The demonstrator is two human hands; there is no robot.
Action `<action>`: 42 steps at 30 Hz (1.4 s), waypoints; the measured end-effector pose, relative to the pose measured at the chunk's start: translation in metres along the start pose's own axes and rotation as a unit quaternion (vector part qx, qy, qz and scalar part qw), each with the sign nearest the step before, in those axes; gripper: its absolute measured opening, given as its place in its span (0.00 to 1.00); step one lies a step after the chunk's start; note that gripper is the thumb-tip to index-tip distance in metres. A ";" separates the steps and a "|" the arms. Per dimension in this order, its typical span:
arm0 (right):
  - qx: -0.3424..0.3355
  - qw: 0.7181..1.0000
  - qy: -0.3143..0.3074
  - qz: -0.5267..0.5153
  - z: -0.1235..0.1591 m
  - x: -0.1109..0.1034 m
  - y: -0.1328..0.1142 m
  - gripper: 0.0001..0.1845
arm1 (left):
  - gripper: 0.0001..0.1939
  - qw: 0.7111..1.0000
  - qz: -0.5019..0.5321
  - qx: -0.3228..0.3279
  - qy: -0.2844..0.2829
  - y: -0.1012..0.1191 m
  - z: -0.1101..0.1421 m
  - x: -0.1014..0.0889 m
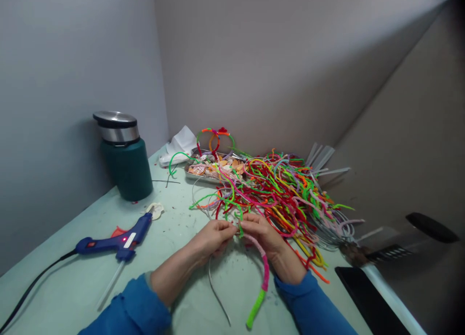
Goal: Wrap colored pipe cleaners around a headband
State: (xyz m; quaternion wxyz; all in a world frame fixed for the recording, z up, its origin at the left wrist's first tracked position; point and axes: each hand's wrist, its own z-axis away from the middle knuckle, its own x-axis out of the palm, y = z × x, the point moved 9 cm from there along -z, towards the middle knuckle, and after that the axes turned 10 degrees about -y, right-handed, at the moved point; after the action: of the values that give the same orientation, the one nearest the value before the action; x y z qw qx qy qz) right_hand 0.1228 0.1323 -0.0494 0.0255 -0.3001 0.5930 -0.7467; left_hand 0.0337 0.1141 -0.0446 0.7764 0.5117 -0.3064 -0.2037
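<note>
Both hands meet at the middle of a thin curved band [266, 272], which looks like a hairband. Its right side is wrapped in pale pink, deep pink and bright green fuzzy pipe cleaner, while its left end is bare grey. My left hand [217, 236] pinches the band near its top with thumb and fingers. Just to the right, my right hand [262, 232] has its fingertips closed on a green pipe cleaner [240, 223] that rises from the band. The fingers hide part of where the two join.
Behind my hands lies a tangled heap of pipe cleaners [279, 190]. A metal tray [203, 179] holds flat decorations, with wrapped hoops [209, 130] behind. At left are a blue glue gun [109, 243], its red light lit, and a green bottle [128, 170]. A black-handled tool [432, 227] is at right.
</note>
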 end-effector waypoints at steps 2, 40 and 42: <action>0.000 1.000 0.003 0.011 -0.001 -0.001 0.001 0.09 | 0.20 1.000 -0.006 0.003 -0.002 0.000 0.000 -0.001; -0.143 0.986 0.009 0.080 0.004 0.014 -0.031 0.08 | 0.07 0.820 -0.481 0.286 0.122 0.060 0.030 0.019; -0.145 0.986 0.010 0.077 0.005 0.016 -0.033 0.08 | 0.06 0.818 -0.482 0.288 0.122 0.061 0.030 0.020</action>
State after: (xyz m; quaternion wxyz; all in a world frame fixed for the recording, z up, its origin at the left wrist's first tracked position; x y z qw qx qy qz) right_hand 0.1222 0.1317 -0.0126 0.0333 -0.2468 0.7164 -0.6517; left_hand 0.0277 0.1056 0.0250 0.4269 0.8150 0.0317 -0.3905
